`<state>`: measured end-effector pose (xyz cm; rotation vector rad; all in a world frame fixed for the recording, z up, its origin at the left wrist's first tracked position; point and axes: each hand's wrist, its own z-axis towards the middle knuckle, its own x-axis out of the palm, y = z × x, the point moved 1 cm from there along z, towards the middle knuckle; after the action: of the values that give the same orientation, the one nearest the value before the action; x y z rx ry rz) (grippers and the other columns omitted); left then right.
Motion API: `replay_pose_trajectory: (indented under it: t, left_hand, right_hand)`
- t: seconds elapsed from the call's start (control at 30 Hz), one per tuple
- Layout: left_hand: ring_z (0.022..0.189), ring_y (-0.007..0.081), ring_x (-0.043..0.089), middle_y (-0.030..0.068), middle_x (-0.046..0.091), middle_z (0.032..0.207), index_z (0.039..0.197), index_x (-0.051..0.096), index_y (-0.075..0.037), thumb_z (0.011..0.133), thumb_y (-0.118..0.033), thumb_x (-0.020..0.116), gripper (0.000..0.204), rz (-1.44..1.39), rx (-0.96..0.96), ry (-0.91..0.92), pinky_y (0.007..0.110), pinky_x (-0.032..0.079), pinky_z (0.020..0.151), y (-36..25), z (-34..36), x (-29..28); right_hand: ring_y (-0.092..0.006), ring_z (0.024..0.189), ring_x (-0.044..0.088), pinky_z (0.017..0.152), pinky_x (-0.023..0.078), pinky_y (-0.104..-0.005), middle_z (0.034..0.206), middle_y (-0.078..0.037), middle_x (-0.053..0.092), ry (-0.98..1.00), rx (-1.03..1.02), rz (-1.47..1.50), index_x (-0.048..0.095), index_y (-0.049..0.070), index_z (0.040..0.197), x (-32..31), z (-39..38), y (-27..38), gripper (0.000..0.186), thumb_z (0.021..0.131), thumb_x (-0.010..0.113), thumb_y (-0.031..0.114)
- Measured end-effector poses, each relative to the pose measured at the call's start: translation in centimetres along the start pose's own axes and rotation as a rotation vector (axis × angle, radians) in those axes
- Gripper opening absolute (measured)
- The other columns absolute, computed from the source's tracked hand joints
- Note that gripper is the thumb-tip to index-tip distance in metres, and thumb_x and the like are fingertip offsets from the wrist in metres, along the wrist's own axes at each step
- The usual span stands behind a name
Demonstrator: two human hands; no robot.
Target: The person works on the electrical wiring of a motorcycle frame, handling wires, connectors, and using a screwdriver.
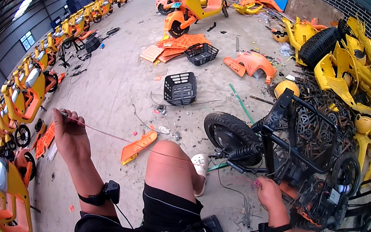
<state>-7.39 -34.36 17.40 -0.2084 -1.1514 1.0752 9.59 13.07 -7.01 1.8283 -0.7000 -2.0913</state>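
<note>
A thin reddish wire (112,135) runs from my left hand across my bare knee toward my right side. My left hand (71,139) is raised at the left, its fingers pinched on the wire's end, where a small pale tip shows. Beside the stripped scooter frame (270,126), my right hand (271,194) is closed in a fist around a pinkish-red bunch of the same wire. Loose dark cables (243,196) lie on the floor near that hand. The black frame rests on its side with its rear wheel (229,133) toward the middle.
An orange and yellow panel (139,146) lies before my knee. Farther off are black baskets (180,88), orange panels (179,41) and a parked scooter (196,1). Yellow body parts (352,71) and dark metal parts (318,95) are heaped at right. Scooters (25,93) line the left.
</note>
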Motion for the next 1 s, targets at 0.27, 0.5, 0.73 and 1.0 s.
replay_pose_trajectory:
  t: [0.27,0.5,0.73,1.0]
  left_hand:
    - [0.075,0.0121,0.049,0.0013,0.054,0.081,0.087,0.056,-0.007,0.098,-0.031,0.054,0.026,0.048,0.0,-0.021,0.026,0.038,0.066,0.5,0.0,1.6]
    - [0.076,0.0118,0.049,0.0014,0.054,0.082,0.091,0.056,-0.008,0.098,-0.031,0.054,0.024,-0.002,-0.009,0.085,0.026,0.039,0.067,0.5,1.2,2.3]
    - [0.076,0.0108,0.049,-0.0003,0.055,0.084,0.094,0.057,-0.009,0.098,-0.032,0.054,0.023,0.044,0.062,0.058,0.027,0.039,0.068,-1.5,2.0,4.1]
    - [0.079,0.014,0.049,0.0033,0.054,0.086,0.094,0.053,-0.005,0.099,-0.03,0.053,0.025,-0.018,0.055,0.22,0.028,0.04,0.07,-3.5,3.3,5.3]
  right_hand:
    - [-0.035,0.094,0.06,0.081,0.047,-0.0459,0.091,-0.015,0.066,0.065,0.015,-0.096,0.065,0.008,0.092,2.6,-0.8,-3.3,0.017,0.078,0.056,0.01]
    - [-0.0385,0.101,0.058,0.083,0.047,-0.0477,0.099,-0.017,0.065,0.297,0.182,-0.053,0.065,0.009,0.098,4.5,-1.6,-4.9,0.018,0.084,0.054,0.015]
    - [-0.0368,0.105,0.059,0.085,0.048,-0.0469,0.11,-0.017,0.064,0.431,0.343,-0.04,0.065,0.013,0.105,6.3,-2.1,-6.2,0.023,0.086,0.052,0.019]
    - [-0.037,0.105,0.059,0.085,0.048,-0.0461,0.111,-0.015,0.064,0.567,0.351,-0.036,0.065,0.016,0.107,8.3,-3.4,-9.3,0.023,0.088,0.053,0.022]
